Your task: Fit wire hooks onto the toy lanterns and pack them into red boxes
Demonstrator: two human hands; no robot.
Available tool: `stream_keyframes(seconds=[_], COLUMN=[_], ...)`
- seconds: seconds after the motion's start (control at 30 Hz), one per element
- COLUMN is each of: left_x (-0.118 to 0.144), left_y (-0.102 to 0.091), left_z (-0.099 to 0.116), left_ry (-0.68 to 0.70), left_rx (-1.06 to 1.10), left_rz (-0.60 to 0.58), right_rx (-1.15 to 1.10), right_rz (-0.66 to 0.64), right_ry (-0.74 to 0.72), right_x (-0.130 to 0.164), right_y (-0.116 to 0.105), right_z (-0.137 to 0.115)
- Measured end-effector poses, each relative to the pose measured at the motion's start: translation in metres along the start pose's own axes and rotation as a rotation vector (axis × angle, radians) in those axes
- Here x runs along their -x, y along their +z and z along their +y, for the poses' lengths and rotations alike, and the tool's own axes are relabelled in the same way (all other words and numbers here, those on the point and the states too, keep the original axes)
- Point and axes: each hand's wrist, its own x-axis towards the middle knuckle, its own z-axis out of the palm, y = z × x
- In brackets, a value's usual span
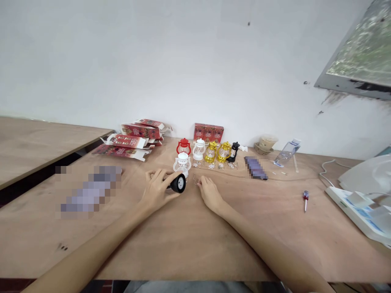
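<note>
Keep your left hand (pixel 157 188) gripping the black lantern (pixel 178 182) steady; your right hand's (pixel 210 193) fingertips pinch the wire hook (pixel 194 179) mid-table, so align it carefully.

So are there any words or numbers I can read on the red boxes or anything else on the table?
No text can be read here.
Flat red boxes: printing too small and blurred.
Upright red boxes: printing too small.
Water bottle: no label legible.
White device: blue markings, unreadable.
Black lantern in the left hand: no words.
Right hand pinches a thin wire: no words.
</note>
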Motion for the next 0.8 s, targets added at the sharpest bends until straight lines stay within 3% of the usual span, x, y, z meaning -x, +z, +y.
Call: stream_keyframes(seconds=[0.2, 0.4, 0.63, 0.8], left_x=[0.001, 0.001, 0.004, 0.006], left_y=[0.003, 0.006, 0.007, 0.009], left_z=[0.002, 0.002, 0.008, 0.012], left_ry=[0.008, 0.04, 0.083, 0.087], left_rx=[0.018, 0.05, 0.074, 0.101], left_rz=[-0.006, -0.017, -0.028, -0.058], right_rx=[-0.059, -0.016, -0.038, -0.196], right_rz=[-0.043, 0.012, 0.435, 0.503], right_ry=[-0.085, -0.077, -0.282, -0.512], right_x=[-0.007, -0.011, 0.003, 0.014], right_y=[-0.001, -0.002, -0.014, -0.019], right_z=[0.01, 0.013, -0.005, -0.023])
